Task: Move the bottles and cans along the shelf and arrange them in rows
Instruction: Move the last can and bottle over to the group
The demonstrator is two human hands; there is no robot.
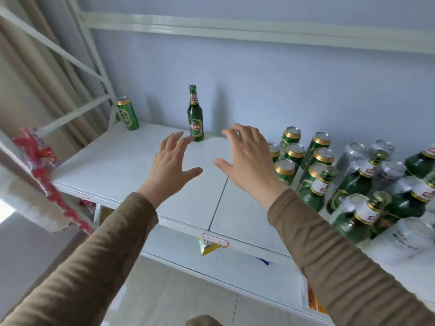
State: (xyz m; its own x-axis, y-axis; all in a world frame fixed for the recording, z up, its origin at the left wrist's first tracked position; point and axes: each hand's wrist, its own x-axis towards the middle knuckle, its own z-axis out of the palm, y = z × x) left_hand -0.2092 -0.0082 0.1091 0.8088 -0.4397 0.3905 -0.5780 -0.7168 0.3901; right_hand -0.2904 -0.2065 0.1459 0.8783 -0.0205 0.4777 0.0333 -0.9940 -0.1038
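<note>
Both your hands are empty and hovering over the bare middle of the shelf (pixel 131 165): your left hand (pixel 170 164) has its fingers spread, and your right hand (pixel 247 158) is splayed just as wide, neither touching anything. You look to be between placements, reaching in for the next item. A single green bottle (pixel 195 114) stands upright at about twelve o'clock from your left hand, just beyond its fingertips, long axis vertical, cap up, label facing you. A lone green can (pixel 127 113) stands well apart at ten o'clock, near the shelf's back corner by the frame upright, also on end, seeming to lean only from the wide lens. The unsorted crowd of cans and bottles (pixel 341 175) sits at three o'clock from your right hand, all upright, tops showing. Your next move probably calls for swinging the right hand toward that cluster, closing around one body below the neck, and carrying it to the bottle's side to build the row.
</note>
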